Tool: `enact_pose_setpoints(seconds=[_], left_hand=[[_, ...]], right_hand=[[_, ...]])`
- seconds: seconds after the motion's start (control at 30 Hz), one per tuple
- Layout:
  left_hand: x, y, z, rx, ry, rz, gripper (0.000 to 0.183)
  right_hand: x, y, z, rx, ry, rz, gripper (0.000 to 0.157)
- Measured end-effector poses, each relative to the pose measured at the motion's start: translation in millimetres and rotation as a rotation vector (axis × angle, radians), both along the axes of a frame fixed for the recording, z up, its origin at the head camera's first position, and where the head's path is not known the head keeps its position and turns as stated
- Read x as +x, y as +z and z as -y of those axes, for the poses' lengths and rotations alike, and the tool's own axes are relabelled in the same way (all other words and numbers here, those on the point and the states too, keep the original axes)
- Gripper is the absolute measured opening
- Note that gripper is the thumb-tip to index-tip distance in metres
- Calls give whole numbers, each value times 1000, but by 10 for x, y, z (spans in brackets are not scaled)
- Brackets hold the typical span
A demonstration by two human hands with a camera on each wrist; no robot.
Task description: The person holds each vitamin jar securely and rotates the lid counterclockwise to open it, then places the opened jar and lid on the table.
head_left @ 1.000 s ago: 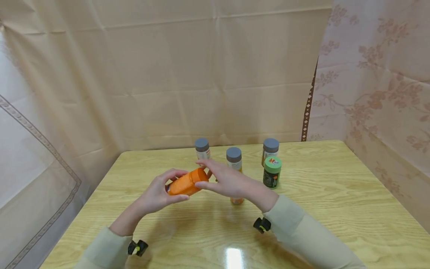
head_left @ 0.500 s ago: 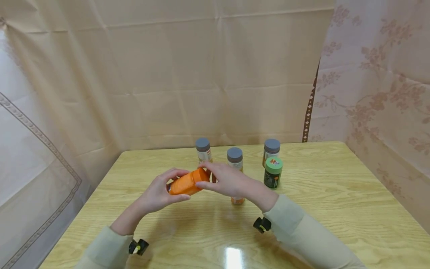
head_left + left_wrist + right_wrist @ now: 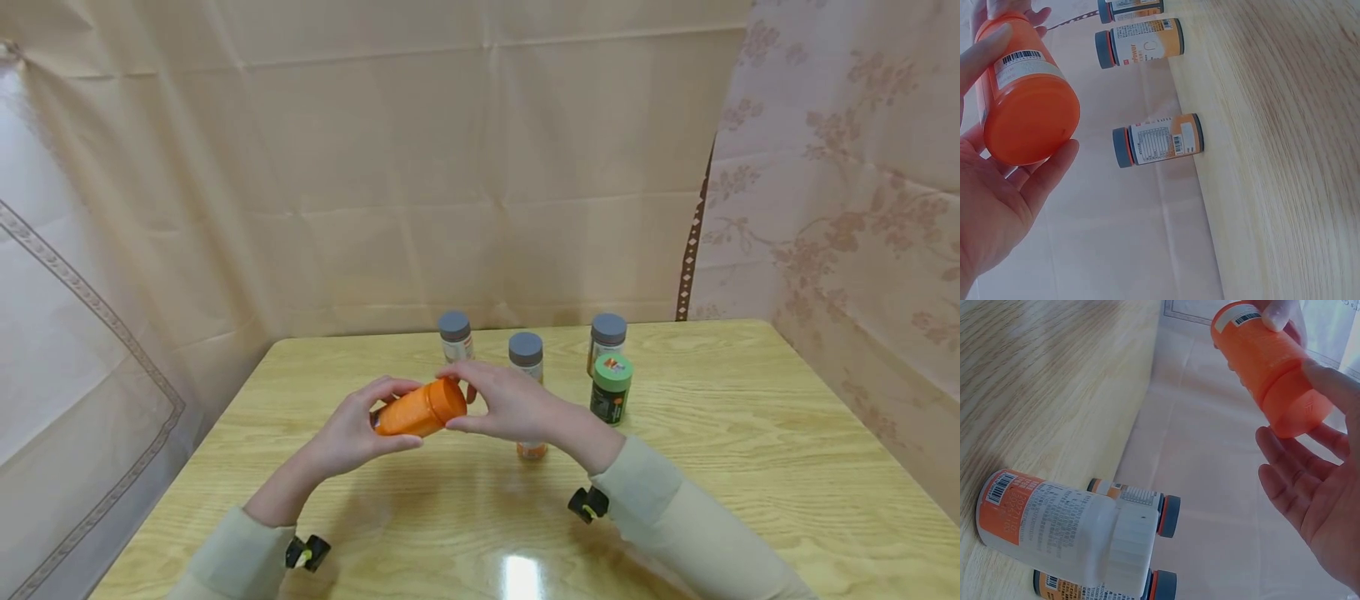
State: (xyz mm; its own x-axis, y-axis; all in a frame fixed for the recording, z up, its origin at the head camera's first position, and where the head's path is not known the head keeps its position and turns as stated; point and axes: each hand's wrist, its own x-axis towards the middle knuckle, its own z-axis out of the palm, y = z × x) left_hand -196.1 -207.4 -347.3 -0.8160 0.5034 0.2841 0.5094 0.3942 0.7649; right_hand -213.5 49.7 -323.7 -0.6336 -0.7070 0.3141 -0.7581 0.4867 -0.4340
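Observation:
My left hand (image 3: 356, 429) grips an orange bottle (image 3: 408, 412) round its body, holding it tilted above the table with the cap end up and to the right. The bottle's round base and a white barcode label face the left wrist view. At the other end, my right hand (image 3: 510, 404) pinches the orange cap (image 3: 448, 398) between thumb and fingers. In the right wrist view the thumb lies along the cap's side, and the remaining fingers (image 3: 1291, 469) spread loosely below it. The cap sits on the bottle.
Behind the hands stand grey-capped bottles (image 3: 455, 333), (image 3: 1159, 139) and a dark jar with a green lid (image 3: 611, 387). A white bottle (image 3: 1066, 528) stands under my right forearm, mostly hidden in the head view. Beige cloth (image 3: 375, 167) hangs behind the wooden table (image 3: 750, 433).
My right thumb has slid down round the cap toward its lower edge, and the fingers have shifted slightly on it. My left hand and the bottle stay nearly in place.

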Motion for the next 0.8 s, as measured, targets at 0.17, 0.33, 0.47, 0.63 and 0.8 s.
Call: enact_pose_setpoints(seconds=[0.17, 0.33, 0.47, 0.63, 0.8], left_hand=[[3, -3, 10, -17, 10, 0, 55], [4, 11, 1, -30, 19, 11, 56], [4, 26, -17, -24, 5, 16, 55], [-1, 49, -31, -35, 1, 15, 55], [-7, 68, -28, -42, 11, 26, 56]], right_hand=[[-1, -8, -2, -1, 28, -43, 58], [7, -13, 0, -5, -8, -10, 65], [16, 14, 10, 9, -84, 45, 65], [11, 52, 21, 58, -150, 79, 60], [1, 67, 36, 105, -173, 100, 55]])
